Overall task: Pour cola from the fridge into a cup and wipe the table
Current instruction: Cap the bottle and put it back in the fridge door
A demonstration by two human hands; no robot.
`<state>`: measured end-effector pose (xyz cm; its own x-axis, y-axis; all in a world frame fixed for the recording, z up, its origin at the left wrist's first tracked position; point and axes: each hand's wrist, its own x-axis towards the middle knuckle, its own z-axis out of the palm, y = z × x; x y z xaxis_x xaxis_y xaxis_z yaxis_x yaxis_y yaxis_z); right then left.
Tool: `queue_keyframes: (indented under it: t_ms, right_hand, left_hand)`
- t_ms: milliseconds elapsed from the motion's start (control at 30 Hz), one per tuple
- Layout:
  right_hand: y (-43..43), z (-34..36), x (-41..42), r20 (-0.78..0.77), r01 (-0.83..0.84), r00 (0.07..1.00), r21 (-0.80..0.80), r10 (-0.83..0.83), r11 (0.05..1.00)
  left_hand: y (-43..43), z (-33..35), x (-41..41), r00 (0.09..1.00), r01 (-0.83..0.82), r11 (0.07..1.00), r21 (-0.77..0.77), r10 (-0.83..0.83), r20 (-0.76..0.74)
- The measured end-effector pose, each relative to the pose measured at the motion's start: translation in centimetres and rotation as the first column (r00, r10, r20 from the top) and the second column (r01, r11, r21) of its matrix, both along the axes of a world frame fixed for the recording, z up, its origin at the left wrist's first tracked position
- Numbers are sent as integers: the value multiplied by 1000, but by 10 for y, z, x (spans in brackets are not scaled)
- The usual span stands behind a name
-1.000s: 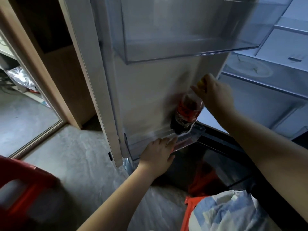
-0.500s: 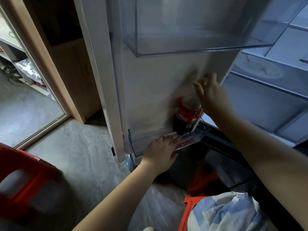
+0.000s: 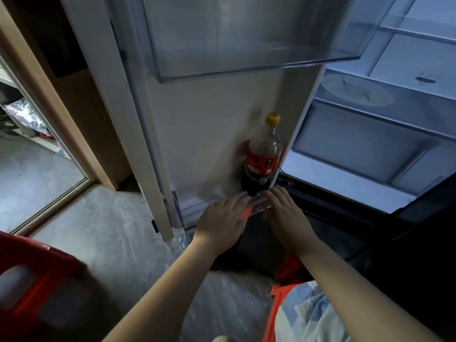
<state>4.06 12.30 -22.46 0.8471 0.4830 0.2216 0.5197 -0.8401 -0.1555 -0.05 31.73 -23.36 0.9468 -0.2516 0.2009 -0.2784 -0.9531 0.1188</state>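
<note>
A cola bottle with a yellow cap and red label stands upright in the lowest clear door shelf of the open fridge door. It is about one third full of dark cola. My left hand lies on the front rail of that shelf, fingers over its edge. My right hand grips the same rail just to the right, below the bottle. Neither hand touches the bottle. No cup or table is in view.
A large clear door bin juts out above the bottle. The fridge interior with drawers is at right. A red plastic stool stands at lower left, a wooden door frame at left, a blue-white cloth at the bottom.
My right hand has let go of the bottle's cap and dropped to the shelf rail beside my left hand. The bottle stands free and its yellow cap shows.
</note>
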Motion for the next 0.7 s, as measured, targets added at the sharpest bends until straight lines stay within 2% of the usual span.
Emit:
queue_keyframes:
  t_ms: [133,233,367,500,600,700]
  right_hand:
    - [0,4,-4,-57,24,998,60,-20,998]
    - [-9,9,-2,-119,28,993,28,-25,999]
    - [-21,15,-6,-175,29,984,-35,-35,999]
    - [-30,24,-19,-263,70,962,1,-67,998]
    - [-33,23,-43,-198,-67,978,-7,64,998]
    - [-35,15,-81,-207,-190,953,165,222,968]
  left_hand:
    - [-5,1,-10,1000,-6,1000,-8,6,23]
    - [-15,-1,-28,997,-41,997,61,36,75]
    - [-35,-8,-61,994,-106,979,172,102,35]
    - [-58,-3,-98,994,-103,975,199,109,-19]
    - [-68,8,-131,997,-69,987,146,74,-22]
    - [-73,22,-168,998,-56,986,154,53,23]
